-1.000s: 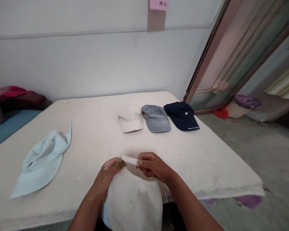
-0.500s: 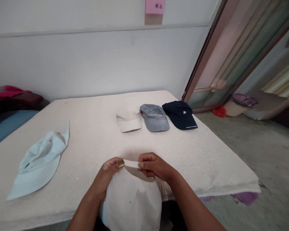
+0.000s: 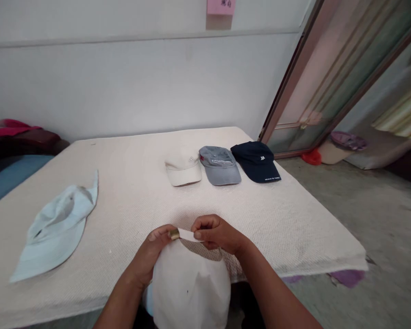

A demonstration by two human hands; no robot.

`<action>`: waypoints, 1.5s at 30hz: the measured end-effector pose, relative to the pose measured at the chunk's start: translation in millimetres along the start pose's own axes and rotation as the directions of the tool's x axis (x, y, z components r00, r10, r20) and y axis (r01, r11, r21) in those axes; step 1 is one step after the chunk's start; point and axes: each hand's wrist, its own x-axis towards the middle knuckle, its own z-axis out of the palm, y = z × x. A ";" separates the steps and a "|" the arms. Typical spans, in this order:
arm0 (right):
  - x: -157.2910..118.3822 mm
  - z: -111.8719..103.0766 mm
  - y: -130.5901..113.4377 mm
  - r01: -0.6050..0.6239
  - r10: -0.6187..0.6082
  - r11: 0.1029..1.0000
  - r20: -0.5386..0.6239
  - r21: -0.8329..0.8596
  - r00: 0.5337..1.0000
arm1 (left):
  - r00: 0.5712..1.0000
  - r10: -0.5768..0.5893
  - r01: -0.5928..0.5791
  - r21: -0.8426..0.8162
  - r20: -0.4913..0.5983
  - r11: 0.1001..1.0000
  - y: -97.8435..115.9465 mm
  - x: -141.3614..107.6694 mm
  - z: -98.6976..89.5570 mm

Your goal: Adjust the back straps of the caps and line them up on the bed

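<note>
A white cap (image 3: 192,283) is held at the table's near edge, its back opening facing away from me. My left hand (image 3: 154,249) pinches the opening's left side at a brass-coloured buckle (image 3: 174,234). The cap's back strap (image 3: 187,235) runs from the buckle to my right hand (image 3: 215,232), whose thumb and fingers are closed on it. Below my left wrist a bit of pale blue (image 3: 148,299) shows beside the cap; I cannot tell what it is.
A pale blue cap (image 3: 55,233) lies on the left of the cloth-covered table (image 3: 133,196). Toward the back right sit a cream cap (image 3: 183,170), a grey cap (image 3: 219,165) and a navy cap (image 3: 256,161) in a row. A white wall (image 3: 140,87) stands behind.
My right hand has shifted slightly left along the strap, toward the buckle. My left hand keeps its pinch. The view has tilted down a little.
</note>
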 end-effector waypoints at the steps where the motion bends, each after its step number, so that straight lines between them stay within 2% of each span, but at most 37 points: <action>1: -0.2 -0.2 -0.3 -0.004 0.004 1.000 0.001 -0.002 1.000 | 1.000 0.000 0.000 0.003 0.000 1.000 0.2 0.0 0.1; 6: -1.2 0.0 -0.7 0.009 -0.009 0.999 0.012 -0.031 1.000 | 0.997 -0.079 0.079 0.025 -0.006 0.997 -2.0 0.7 -0.3; 13: -2.2 0.6 -2.5 -0.033 0.037 0.997 0.047 -0.073 0.998 | 0.999 -0.049 0.050 0.080 -0.016 0.996 -3.0 0.6 3.4; 18: -2.3 3.2 -1.4 -0.039 0.039 0.999 0.048 -0.008 0.998 | 0.997 -0.080 0.079 0.094 0.006 0.992 -9.0 2.3 3.7; 25: 0.3 7.7 0.1 0.054 -0.062 0.996 0.115 0.076 0.991 | 0.989 -0.148 0.150 0.088 -0.025 0.985 -13.9 3.3 9.0; 28: 0.9 9.4 0.8 0.041 -0.054 0.996 0.159 0.081 0.986 | 0.986 -0.154 0.162 0.141 -0.068 0.977 -14.6 2.9 8.6; 31: 1.2 11.5 0.9 0.020 -0.032 0.996 0.149 0.081 0.988 | 0.988 -0.137 0.146 0.167 -0.065 0.975 -16.5 2.9 7.7; 36: 0.5 11.9 0.7 0.026 -0.033 0.997 0.091 0.070 0.995 | 0.988 -0.151 0.154 0.089 -0.038 0.984 -19.5 3.1 9.1; 41: -4.1 6.3 1.6 0.096 -0.098 0.995 0.082 0.029 0.992 | 0.989 -0.093 0.097 -0.033 0.114 0.995 -18.5 3.5 5.2; 45: -8.6 4.2 0.8 0.051 -0.053 0.998 0.068 0.023 0.996 | 0.990 -0.093 0.104 -0.099 0.107 0.990 -16.7 4.6 1.1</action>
